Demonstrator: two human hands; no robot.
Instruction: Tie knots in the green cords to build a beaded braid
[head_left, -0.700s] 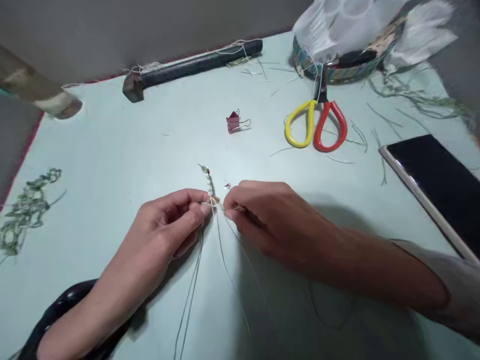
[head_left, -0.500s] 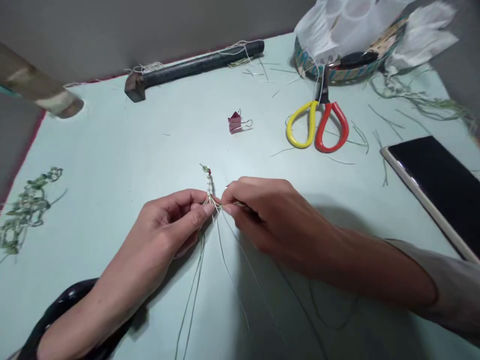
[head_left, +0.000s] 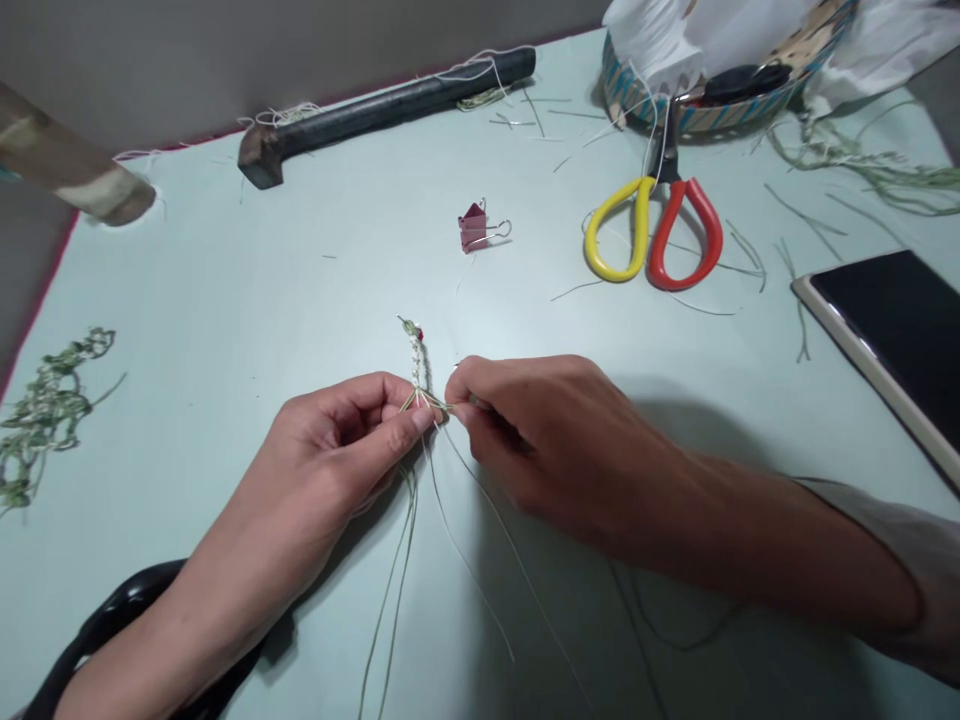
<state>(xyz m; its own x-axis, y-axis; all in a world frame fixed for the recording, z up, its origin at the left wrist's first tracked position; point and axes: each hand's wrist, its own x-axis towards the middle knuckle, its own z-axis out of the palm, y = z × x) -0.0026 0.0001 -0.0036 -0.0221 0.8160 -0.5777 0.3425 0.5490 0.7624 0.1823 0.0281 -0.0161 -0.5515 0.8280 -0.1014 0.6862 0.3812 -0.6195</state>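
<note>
A short beaded cord piece [head_left: 416,355] with small white beads and a red and green tip lies on the pale green table [head_left: 247,300]. Thin green threads [head_left: 420,540] trail from its near end toward me. My left hand [head_left: 341,440] pinches those threads at the beadwork's base with thumb and forefinger. My right hand [head_left: 536,435] is closed in a pinch on a thread just to the right of the same spot, fingertips nearly touching the left ones.
A small red binder clip [head_left: 474,226] lies beyond the beadwork. Yellow and red handled scissors [head_left: 654,228] sit to the right, under a patterned basket [head_left: 705,95] with white material. A dark phone [head_left: 896,345] lies far right, a dark bar [head_left: 390,105] at the back, tangled green cord [head_left: 45,415] at left.
Both hands keep their pinch at the beadwork's base, with the right fingertips drawn slightly closer to the left. My view has shifted a little, so the far objects sit differently.
</note>
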